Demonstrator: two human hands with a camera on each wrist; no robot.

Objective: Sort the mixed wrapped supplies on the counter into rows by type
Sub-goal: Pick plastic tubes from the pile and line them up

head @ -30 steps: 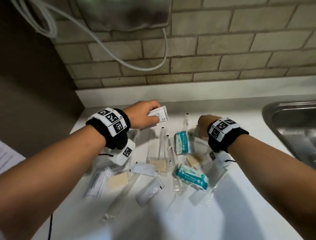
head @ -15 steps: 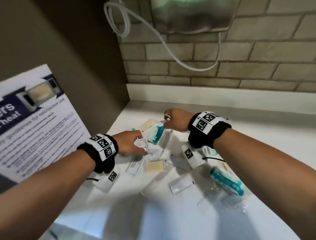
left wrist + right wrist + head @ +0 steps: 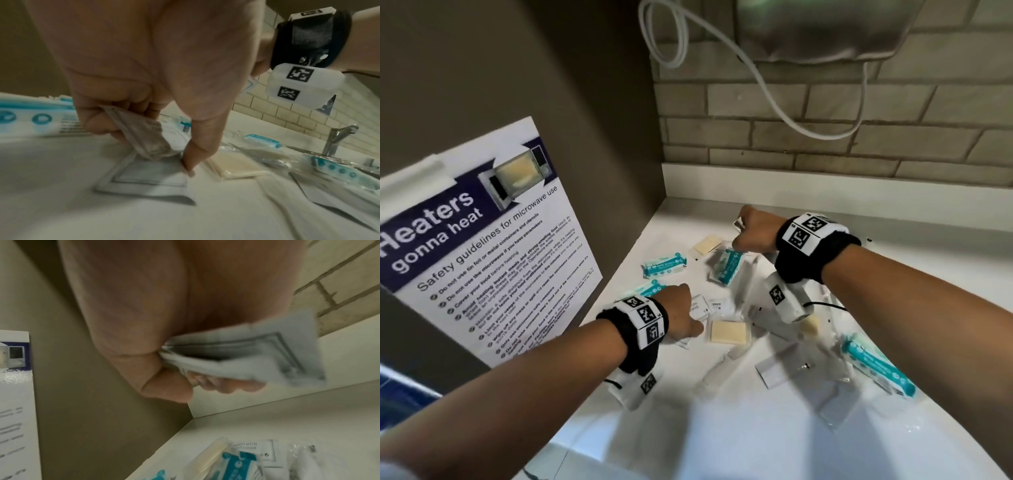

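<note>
While the head view hides both palms, the wrist views show the left hand gripping a white packet and the right hand clutching several sachets

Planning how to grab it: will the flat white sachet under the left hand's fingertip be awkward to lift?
Probably: the flat white sachet lies flush on the counter, so sliding first may help. It looks thin and floppy, likely very light, like the bent one the left hand grips.
</note>
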